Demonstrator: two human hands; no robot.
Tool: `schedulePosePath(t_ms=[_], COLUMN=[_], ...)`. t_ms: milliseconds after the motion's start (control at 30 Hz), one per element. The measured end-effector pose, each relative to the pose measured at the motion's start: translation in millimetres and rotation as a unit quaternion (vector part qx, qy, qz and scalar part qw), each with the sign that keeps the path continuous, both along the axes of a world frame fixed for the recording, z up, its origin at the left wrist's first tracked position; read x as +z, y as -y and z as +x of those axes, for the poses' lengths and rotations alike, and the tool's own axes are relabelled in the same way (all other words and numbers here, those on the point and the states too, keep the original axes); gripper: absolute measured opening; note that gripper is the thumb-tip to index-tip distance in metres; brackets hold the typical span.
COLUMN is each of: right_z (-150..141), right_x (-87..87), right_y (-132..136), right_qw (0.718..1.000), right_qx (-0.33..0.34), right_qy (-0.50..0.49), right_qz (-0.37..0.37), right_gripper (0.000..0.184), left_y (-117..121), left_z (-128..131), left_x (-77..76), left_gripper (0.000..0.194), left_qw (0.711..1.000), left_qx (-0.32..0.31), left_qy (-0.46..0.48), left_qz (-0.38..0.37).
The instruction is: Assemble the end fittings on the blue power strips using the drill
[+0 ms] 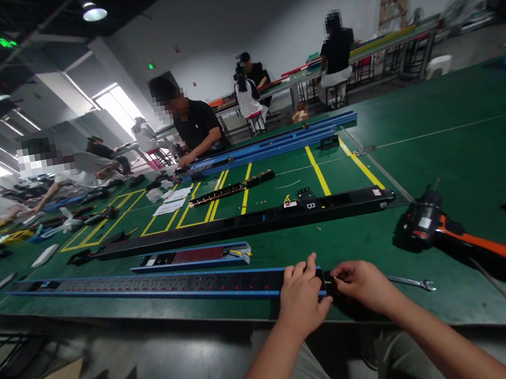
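Our left hand [301, 298] and right hand [363, 284] meet at the end of the blue strip [163, 288], which blocks any move left along the near edge, while the wrench [411, 282] lies just right of the right hand and the drill [481, 248] stands beyond it. Toward the far side, we could pass over a band of green bench [340, 246] before the black strip [239, 225] bars the way, and the short strip [191, 259] obstructs that band farther left. Past the drill, the bench gives wide room on the far right.
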State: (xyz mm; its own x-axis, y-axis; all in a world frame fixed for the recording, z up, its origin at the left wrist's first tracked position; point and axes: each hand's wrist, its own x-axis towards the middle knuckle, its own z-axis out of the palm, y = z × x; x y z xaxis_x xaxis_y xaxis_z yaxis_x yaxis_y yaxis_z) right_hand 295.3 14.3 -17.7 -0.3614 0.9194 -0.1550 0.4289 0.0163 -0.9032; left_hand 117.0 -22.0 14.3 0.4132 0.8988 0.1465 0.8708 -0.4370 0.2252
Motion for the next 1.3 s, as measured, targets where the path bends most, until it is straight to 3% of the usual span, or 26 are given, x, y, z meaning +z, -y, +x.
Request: schedulePosePath(t_ms=[367, 567, 667, 900, 1200, 1300], right_z=[0, -2, -1, 2, 3, 2], right_x=[-5.0, -15.5, -15.0, -11.1, -21.4, -22.6], right_y=[7, 7, 8, 8, -4, -5], right_qw=[0.999, 0.997, 0.999, 0.998, 0.991, 0.989], right_qx=[0.022, -0.021, -0.020, 0.013, -0.004, -0.015], right_qy=[-0.004, -0.071, -0.037, 0.018, -0.108, -0.122], right_qz=[-0.039, -0.014, 0.002, 0.058, -0.074, -0.085], right_gripper=[0.022, 0.027, 0.020, 0.023, 0.022, 0.023], left_y=[0, -1, -1, -1, -1, -1], left_z=[0, -1, 0, 0, 0, 1], left_x=[-1.7, -1.2, -1.8, -3.0, -3.0, -2.7], left_gripper=[0.024, 0.026, 0.025, 0.028, 0.025, 0.025], left_qw=[1.000, 1.000, 1.000, 1.000, 1.000, 1.000], left_qx=[-0.003, -0.005, -0.003, -0.001, 0.002, 0.003], left_qy=[-0.002, -0.001, 0.001, 0.001, 0.005, 0.008], left_qz=[0.006, 0.005, 0.005, 0.011, 0.007, 0.005])
